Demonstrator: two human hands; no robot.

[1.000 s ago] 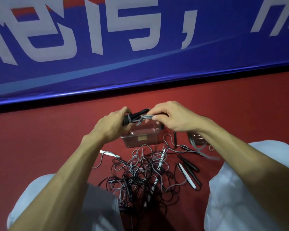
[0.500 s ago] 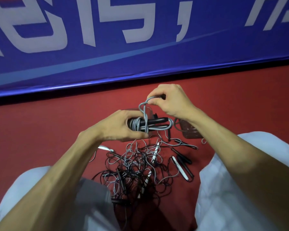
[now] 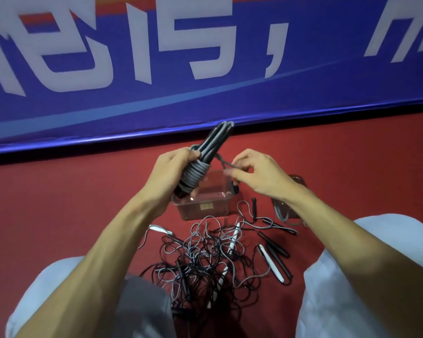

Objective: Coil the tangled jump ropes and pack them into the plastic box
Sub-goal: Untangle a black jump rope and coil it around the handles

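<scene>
My left hand (image 3: 172, 172) grips a coiled grey jump rope (image 3: 206, 154), a bundle tilted up to the right with cord wound around its middle. My right hand (image 3: 257, 173) pinches the loose end of that same cord just right of the bundle. Both hands hover over a clear plastic box (image 3: 205, 203) on the red floor. A tangled pile of black and grey jump ropes (image 3: 205, 257) with black and white handles lies in front of the box, between my knees.
A second clear container (image 3: 294, 181) sits right of the box, partly hidden by my right forearm. Loose black and white handles (image 3: 276, 259) lie at the right of the pile. A blue banner wall (image 3: 205, 69) stands right behind the box.
The bundle has turned from lying level to pointing up and right. My right hand dropped from above the bundle to its right side, still on the cord end.
</scene>
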